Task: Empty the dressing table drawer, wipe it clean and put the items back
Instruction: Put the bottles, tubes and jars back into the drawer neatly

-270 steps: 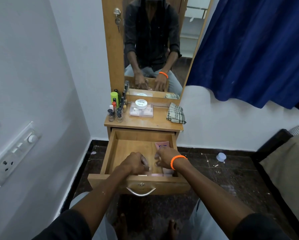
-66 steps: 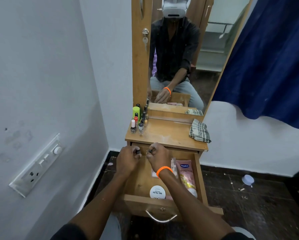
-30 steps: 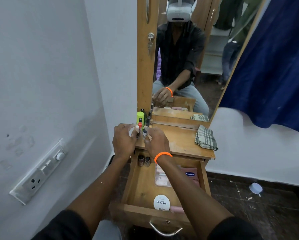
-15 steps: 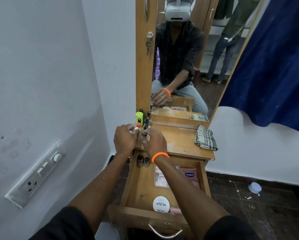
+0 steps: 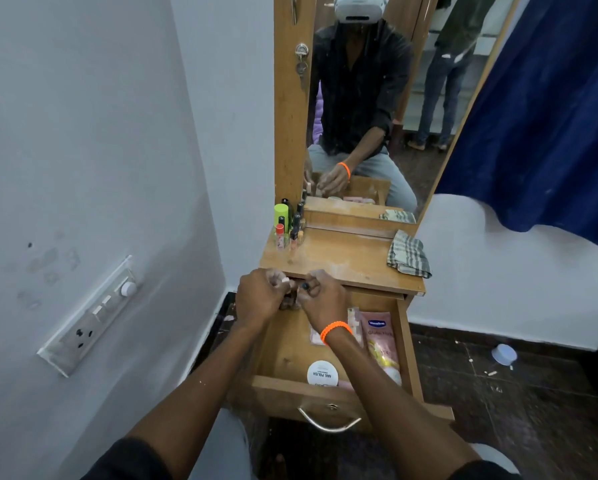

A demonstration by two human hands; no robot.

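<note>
Each grip (image 5: 292, 289) around one small bottle (image 5: 304, 286), above drawer's (image 5: 283, 355) back-left corner.

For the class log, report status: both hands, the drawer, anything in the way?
Left hand and right hand each pinch a small bottle over the drawer back. Round tin and pink tube inside. More bottles on top. Nothing blocking.

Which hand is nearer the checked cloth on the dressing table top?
Right. The right hand is at the drawer's back, below-left of the checked cloth; the left hand sits farther left beside it.
</note>
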